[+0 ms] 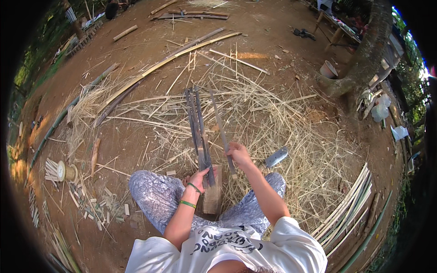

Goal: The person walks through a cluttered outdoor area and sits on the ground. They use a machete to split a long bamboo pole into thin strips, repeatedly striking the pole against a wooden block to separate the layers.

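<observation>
I sit cross-legged on the ground with a wooden block [212, 195] between my legs. My left hand [198, 178] is closed around the near end of several long dark strips [196, 122], which look like split bamboo. They point away from me and rest over the block. To their right, my right hand [238, 154] grips a single long thin greyish strip [218, 119] near its lower end; its exact kind is hard to tell. A broad-bladed knife [276, 157] lies on the shavings just right of my right hand, near my right knee.
Pale shavings [282, 123] cover the ground ahead and right. Long bamboo poles [159, 68] lie ahead left. Cut slats [346, 207] are bundled at right. A spool [67, 172] and small offcuts [104, 204] lie at left. A tree trunk [364, 59] and bucket [328, 69] stand far right.
</observation>
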Available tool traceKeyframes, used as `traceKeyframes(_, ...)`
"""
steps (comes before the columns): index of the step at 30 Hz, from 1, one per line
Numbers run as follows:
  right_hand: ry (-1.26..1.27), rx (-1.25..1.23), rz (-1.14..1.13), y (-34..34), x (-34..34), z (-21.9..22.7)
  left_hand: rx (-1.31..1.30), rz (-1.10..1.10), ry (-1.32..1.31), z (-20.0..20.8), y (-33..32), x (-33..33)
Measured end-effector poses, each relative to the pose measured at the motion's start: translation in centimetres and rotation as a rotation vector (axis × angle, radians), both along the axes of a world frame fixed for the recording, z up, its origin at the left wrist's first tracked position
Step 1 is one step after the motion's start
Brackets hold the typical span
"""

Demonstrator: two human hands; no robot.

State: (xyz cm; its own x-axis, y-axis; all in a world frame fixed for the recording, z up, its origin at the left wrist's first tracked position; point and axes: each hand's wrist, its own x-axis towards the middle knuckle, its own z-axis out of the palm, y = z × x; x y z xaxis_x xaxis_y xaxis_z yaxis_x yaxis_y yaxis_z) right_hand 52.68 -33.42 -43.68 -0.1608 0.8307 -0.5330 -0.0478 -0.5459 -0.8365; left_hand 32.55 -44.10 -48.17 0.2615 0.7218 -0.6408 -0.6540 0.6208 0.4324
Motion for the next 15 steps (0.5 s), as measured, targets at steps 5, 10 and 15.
traceKeyframes(5, -0.114, 0.092, 0.001, -3.0, -2.8, -5.8, -0.024, 0.021, 0.083, 0.8, -0.6, 0.6)
traceKeyframes(10, 0.115, -0.081, -0.037, -4.7, -5.0, -1.8, -0.077, 0.011, 0.073, 0.4, -1.0, 0.0)
traceKeyframes(15, 0.039, 0.062, -0.030, -5.3, -6.0, -3.3, -0.096, 0.064, -0.003, 0.0, -0.9, 0.3)
